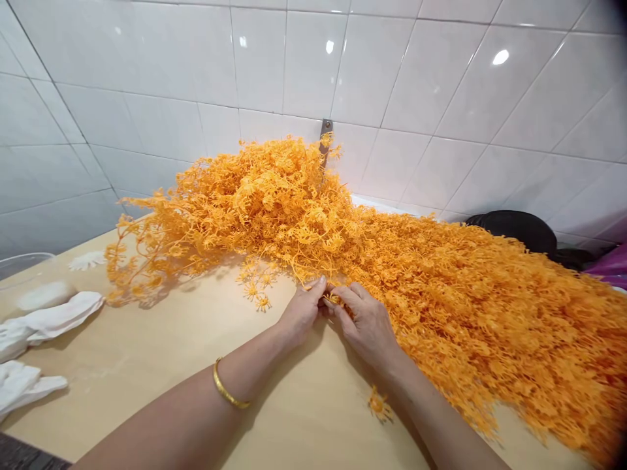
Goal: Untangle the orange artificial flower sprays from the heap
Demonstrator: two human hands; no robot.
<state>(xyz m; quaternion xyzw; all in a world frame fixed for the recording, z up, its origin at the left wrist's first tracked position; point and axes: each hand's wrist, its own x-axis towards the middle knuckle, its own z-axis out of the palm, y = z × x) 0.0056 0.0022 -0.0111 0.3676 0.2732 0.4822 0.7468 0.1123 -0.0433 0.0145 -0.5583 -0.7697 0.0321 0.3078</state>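
My two hands meet over the table at the front of the orange heaps. My left hand (304, 308) is closed, thumb and fingers pinching an orange plastic flower sprig (334, 299). Fingers of my right hand (367, 321) are bent around the same small piece from the other side; most of it is hidden between the fingertips. Behind them rises a tangled pile of branched orange plastic flower sprigs (274, 196). To the right spreads a wide heap of small spiky orange flower pieces (509, 307). One loose orange flower piece (379, 405) lies near my right forearm.
White gloves (66, 318) and a white oval object (45, 296) lie on the table (186, 365) at left. Black round objects (516, 230) stand behind the right heap. A metal strip (325, 142) stands against the tiled wall (382, 72). Purple material (610, 264) shows at far right.
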